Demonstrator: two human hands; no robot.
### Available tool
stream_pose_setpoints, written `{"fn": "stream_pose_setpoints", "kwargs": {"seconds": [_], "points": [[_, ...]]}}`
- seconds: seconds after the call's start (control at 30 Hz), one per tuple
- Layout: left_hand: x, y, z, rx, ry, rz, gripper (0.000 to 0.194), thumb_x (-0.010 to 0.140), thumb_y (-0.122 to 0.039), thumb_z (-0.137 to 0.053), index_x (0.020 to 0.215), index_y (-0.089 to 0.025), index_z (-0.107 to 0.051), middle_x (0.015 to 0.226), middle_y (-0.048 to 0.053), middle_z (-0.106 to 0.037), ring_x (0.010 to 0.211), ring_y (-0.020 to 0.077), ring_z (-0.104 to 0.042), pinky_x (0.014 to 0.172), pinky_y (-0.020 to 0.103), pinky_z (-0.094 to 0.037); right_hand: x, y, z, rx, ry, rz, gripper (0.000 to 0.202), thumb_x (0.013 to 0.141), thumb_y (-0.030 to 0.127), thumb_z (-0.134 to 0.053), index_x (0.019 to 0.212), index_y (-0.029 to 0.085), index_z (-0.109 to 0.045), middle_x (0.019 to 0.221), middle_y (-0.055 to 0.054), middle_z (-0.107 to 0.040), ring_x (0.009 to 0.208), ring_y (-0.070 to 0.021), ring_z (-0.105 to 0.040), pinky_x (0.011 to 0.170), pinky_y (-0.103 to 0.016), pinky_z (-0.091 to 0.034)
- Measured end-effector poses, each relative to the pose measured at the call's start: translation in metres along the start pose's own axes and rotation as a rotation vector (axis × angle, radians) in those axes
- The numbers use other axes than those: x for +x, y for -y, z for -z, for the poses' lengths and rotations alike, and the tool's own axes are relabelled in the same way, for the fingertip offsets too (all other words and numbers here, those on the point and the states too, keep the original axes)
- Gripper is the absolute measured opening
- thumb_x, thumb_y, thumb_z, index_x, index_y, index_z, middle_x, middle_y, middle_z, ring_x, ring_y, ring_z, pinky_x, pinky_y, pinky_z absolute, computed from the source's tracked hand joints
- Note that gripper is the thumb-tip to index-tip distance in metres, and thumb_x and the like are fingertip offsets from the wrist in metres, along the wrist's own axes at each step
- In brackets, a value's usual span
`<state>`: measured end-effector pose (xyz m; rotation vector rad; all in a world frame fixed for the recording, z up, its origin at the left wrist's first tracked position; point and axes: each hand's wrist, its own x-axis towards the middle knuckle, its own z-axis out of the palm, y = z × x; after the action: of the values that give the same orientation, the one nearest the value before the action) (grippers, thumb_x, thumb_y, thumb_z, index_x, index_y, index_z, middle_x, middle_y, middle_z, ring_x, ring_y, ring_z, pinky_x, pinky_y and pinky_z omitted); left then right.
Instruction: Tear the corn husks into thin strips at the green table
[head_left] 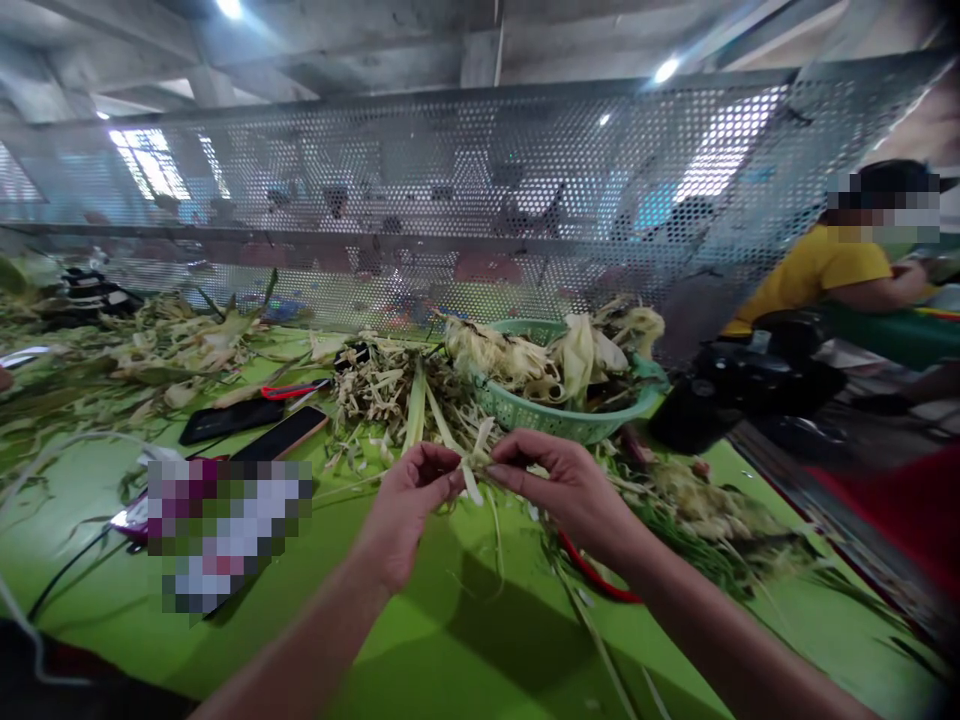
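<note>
Between my two hands is a small bundle of pale corn husk strips (472, 480), with loose ends and thin fibres hanging from it. My left hand (405, 505) pinches its left side between thumb and fingertips. From the right, my right hand (570, 490) pinches the same bundle, its fingertips close to the left ones. Just behind the hands, long light-green husk strips (417, 405) lean against a heap of dry husk scraps (367, 395). A red curved handle (596, 575) lies under my right forearm, the rest of it hidden.
A green plastic basket (547, 424) full of dried husks and silk stands behind my right hand. Phones (281, 437) and a red cutter (296, 390) lie to the left, near a cable. Perforated metal panels (420, 200) border the green table (420, 640). A person in yellow (832, 265) sits right.
</note>
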<state>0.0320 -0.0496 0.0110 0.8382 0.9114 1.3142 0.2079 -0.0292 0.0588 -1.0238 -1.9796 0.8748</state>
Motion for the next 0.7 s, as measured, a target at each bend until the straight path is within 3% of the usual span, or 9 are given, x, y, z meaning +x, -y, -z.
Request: {"fn": "stream_pose_setpoints", "kwargs": {"seconds": [0.17, 0.37, 0.53, 0.7], "points": [[0.005, -0.002, -0.001, 0.002, 0.1, 0.065, 0.032, 0.063, -0.026, -0.078, 0.089, -0.017, -0.061, 0.088, 0.003, -0.062, 0.078, 0.0107, -0.056, 0.072, 0.023, -0.042, 0.001, -0.005, 0.001, -0.024, -0.019, 0.013, 0.014, 0.083, 0.031, -0.059, 0.076, 0.019, -0.062, 0.071, 0.0, -0.06, 0.069, -0.0146, -0.053, 0.065, -0.026, -0.041], [0.005, -0.006, -0.005, 0.041, 0.164, 0.086, 0.021, 0.069, -0.023, -0.071, 0.088, -0.017, -0.064, 0.084, 0.003, -0.063, 0.075, 0.0104, -0.055, 0.071, 0.022, -0.042, 0.002, -0.004, 0.003, -0.09, 0.002, 0.035, 0.013, 0.082, 0.027, -0.059, 0.073, 0.018, -0.064, 0.071, -0.001, -0.062, 0.069, -0.0148, -0.055, 0.065, -0.026, -0.042], [0.004, 0.001, -0.001, -0.027, 0.206, 0.08, 0.012, 0.075, -0.024, -0.066, 0.085, -0.017, -0.066, 0.088, 0.005, -0.064, 0.083, 0.0129, -0.057, 0.081, 0.026, -0.043, 0.002, -0.003, 0.002, -0.127, 0.045, 0.029, 0.012, 0.083, 0.023, -0.059, 0.073, 0.018, -0.064, 0.071, 0.0, -0.062, 0.069, -0.014, -0.055, 0.064, -0.024, -0.041], [0.004, 0.009, 0.006, 0.011, 0.204, 0.071, 0.02, 0.072, -0.029, -0.072, 0.087, -0.017, -0.067, 0.085, 0.004, -0.063, 0.079, 0.0117, -0.056, 0.081, 0.026, -0.043, 0.004, -0.006, -0.001, -0.188, 0.069, 0.037, 0.011, 0.082, 0.024, -0.06, 0.073, 0.018, -0.065, 0.07, 0.0, -0.062, 0.067, -0.0138, -0.055, 0.061, -0.023, -0.04]]}}
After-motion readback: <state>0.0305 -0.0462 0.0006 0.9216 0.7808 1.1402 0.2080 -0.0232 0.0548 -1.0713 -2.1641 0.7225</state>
